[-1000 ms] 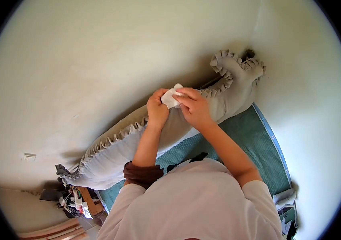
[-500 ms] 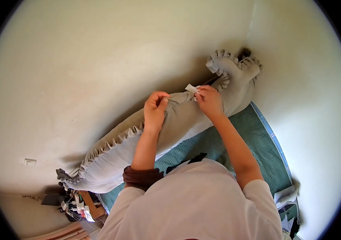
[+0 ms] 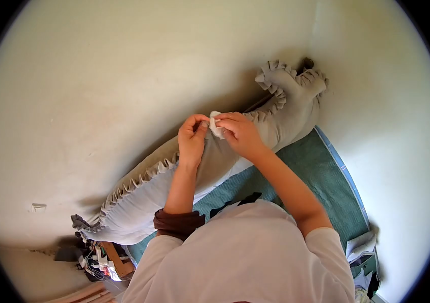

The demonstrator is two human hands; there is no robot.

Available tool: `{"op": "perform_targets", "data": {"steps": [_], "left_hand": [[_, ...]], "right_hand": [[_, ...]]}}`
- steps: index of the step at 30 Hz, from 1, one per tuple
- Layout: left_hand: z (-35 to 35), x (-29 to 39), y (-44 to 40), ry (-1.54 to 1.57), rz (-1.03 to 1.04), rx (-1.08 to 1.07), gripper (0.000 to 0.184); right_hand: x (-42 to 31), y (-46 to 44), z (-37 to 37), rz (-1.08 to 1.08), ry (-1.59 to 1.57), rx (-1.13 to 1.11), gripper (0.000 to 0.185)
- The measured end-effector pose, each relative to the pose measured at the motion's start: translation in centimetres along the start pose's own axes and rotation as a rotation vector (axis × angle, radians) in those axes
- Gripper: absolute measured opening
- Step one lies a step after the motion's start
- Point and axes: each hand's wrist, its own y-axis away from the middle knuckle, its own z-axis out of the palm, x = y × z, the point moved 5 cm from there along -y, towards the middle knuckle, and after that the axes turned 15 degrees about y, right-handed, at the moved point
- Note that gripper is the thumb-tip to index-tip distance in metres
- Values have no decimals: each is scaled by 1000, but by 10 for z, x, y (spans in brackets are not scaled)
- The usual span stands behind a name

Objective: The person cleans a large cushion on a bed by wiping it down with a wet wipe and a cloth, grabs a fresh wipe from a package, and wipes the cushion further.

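Note:
A long padded headboard with a grey-beige cloth cover [image 3: 225, 156] and ruffled trim stretches diagonally along the wall. My left hand [image 3: 191, 141] is closed at its top edge, thumb and fingers pinched on the cover's cloth. Just to the right, my right hand [image 3: 245, 135] grips a crumpled white tissue or wipe [image 3: 217, 130] and presses it against the cover beside my left fingertips. The pinched bit of cloth is mostly hidden by the tissue and fingers.
A bed with a green quilted sheet [image 3: 306, 171] lies below the headboard. Cables and a wooden piece [image 3: 116, 257] are at lower left. A grey bundle and a green box [image 3: 369, 267] stand at lower right. A switch [image 3: 38, 207] is on the wall.
My right hand has moved left along the top edge with the white tissue, up to my left hand. My left hand has barely moved.

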Motion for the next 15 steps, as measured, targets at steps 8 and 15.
{"op": "perform_targets", "data": {"steps": [8, 15], "left_hand": [[25, 34, -4, -641, 312, -114, 20], [74, 10, -10, -1406, 408, -326, 18]], "right_hand": [[89, 33, -47, 372, 136, 156, 21], [49, 19, -57, 537, -54, 247, 30]]}}
